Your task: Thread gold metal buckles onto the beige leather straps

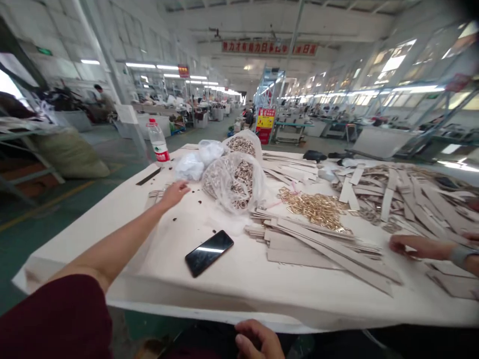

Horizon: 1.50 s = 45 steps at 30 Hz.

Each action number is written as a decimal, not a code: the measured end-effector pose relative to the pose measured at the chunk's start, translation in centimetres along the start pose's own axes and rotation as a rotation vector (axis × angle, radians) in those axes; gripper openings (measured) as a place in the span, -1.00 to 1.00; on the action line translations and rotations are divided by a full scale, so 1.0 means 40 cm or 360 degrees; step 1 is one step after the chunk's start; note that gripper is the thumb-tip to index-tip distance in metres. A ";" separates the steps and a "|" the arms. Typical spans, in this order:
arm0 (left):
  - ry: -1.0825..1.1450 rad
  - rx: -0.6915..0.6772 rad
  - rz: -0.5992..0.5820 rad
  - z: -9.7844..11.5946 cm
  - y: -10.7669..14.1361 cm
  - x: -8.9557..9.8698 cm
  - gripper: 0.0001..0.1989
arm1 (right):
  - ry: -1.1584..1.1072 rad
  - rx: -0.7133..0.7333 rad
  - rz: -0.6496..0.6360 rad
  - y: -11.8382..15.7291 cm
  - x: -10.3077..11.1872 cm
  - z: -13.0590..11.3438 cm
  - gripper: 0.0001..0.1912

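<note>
R hand (260, 341): btm ctr of frame, at near edge of counter (209, 294); fingers loosely curled, approx. half open; can't tell if it has hold of anything.
Phone (208, 253): lwr ctr, flat, screen dark w/ a light reflected.
Co-worker's hand (419, 247): far R, fingers bent, band on wrist, near loose strips.
Strip stack (299, 247): ctr R, grey-beige, roughly aligned, a few long pcs askew on top.
L hand (175, 194): ctr L, beside small strip bundle (154, 198); fingers part bent, approx. half open, grip hidden, can't tell if holding.
Gold links (318, 207): R of ctr, loose pile behind strip stack.
Loose strips (419, 192): R side, big tangled heap.
Ring bag (243, 187): mid-frame, clear, mouth open, full of small rings; 2nd bag (243, 144) behind.
Progress: prob. partway; some strips stacked, many unsorted in heap; links & rings loose or bagged, none seen fitted to a strip; no finished pc identifiable.
White bags (190, 166): upr L of ring bag.
Bottle (159, 144): upr L, upright, red cap.
Bkgd: workshop rows, red banner (269, 48) at top ctr.
</note>
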<state>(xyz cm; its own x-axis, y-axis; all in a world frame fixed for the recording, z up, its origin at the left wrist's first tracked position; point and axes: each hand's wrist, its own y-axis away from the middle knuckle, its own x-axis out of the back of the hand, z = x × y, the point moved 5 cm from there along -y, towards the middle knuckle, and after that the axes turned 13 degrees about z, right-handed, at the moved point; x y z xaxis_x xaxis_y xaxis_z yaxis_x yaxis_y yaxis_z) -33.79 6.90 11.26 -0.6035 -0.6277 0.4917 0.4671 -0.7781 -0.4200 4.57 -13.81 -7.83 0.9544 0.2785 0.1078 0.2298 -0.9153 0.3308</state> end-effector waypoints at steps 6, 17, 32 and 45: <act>0.0036 -0.0609 -0.0943 0.212 0.248 -0.478 -0.88 | -0.0036 0.0005 0.0062 0.020 0.018 -0.001 -0.41; -0.0362 -0.1028 -0.1167 0.312 0.382 -0.647 -0.78 | -0.0230 -0.0079 0.0226 0.035 0.046 0.010 -0.49; -0.0175 -0.0791 -0.0835 0.378 0.248 -0.763 -0.83 | -0.0274 -0.0127 0.0370 0.027 0.067 0.059 -0.45; 0.1102 -0.1118 -0.1230 0.615 0.531 -0.360 -0.85 | 0.1486 0.1177 0.1299 0.139 0.461 -0.365 -0.60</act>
<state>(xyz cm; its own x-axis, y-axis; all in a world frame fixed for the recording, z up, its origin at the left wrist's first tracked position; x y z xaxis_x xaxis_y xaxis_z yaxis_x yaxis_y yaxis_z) 0.73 -1.19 14.02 -0.8777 0.2963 0.3766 -0.4766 -0.6221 -0.6212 20.65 -9.52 9.70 0.4607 -0.5660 0.6837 0.0119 -0.7663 -0.6424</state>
